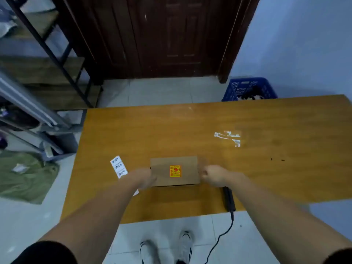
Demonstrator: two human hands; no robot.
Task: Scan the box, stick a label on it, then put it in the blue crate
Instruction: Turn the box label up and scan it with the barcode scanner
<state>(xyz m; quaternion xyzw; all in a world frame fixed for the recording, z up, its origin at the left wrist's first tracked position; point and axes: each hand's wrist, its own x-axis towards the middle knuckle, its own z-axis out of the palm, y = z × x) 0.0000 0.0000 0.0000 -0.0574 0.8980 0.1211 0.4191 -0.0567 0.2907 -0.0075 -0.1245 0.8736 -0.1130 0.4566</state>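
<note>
A small brown cardboard box (pixel 186 168) with a yellow and red sticker on top lies near the front of the wooden table (pixel 266 149). My left hand (pixel 144 178) grips its left end and my right hand (pixel 213 175) grips its right end. A strip of white labels (pixel 118 166) lies just left of the box, partly under my left forearm. The black corded scanner (pixel 229 199) lies at the table's front edge, below my right wrist. The blue crate (pixel 249 89) stands on the floor behind the table's far right, something dark and pale inside it.
Torn tape residue (pixel 228 137) marks the table right of centre. A dark wooden door (pixel 162 35) is straight ahead. Metal shelving (pixel 38 82) stands at the left, with a green cloth (pixel 26 176) on the floor below it. My shoes (pixel 167 248) show under the table's edge.
</note>
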